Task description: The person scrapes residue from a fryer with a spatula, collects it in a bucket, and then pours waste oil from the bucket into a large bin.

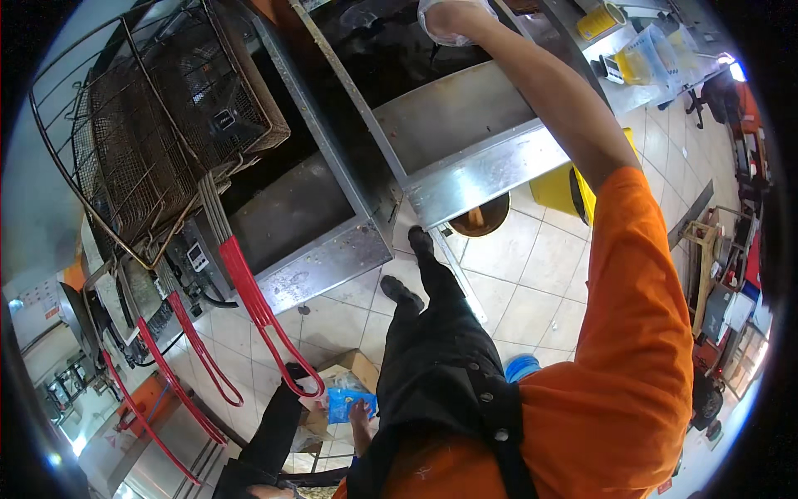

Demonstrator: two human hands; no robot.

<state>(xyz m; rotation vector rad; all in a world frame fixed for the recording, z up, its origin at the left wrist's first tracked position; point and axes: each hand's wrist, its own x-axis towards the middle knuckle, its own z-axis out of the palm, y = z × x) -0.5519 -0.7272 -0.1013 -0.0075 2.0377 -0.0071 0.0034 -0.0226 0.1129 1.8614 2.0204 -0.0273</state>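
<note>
My right hand (458,20), in a clear plastic glove, reaches to the top edge over a stainless-steel vat (467,100) of dark liquid. Its fingers are cut off, so I cannot tell what it holds. The orange sleeve (629,262) runs down the right side. My left hand is out of view. To the left, a second vat (299,218) also has dark liquid. Above it sits a wire-mesh fryer basket (149,125) with a red-coated handle (240,274) pointing towards me. More red basket handles (174,380) hang at the left.
A crouching person's hand (359,411) touches a blue packet (341,405) by a cardboard box (361,368). A bucket (480,218) and a yellow bin (558,193) stand under the vat. A yellow can (600,24) and plastic jugs (651,59) are on the right counter.
</note>
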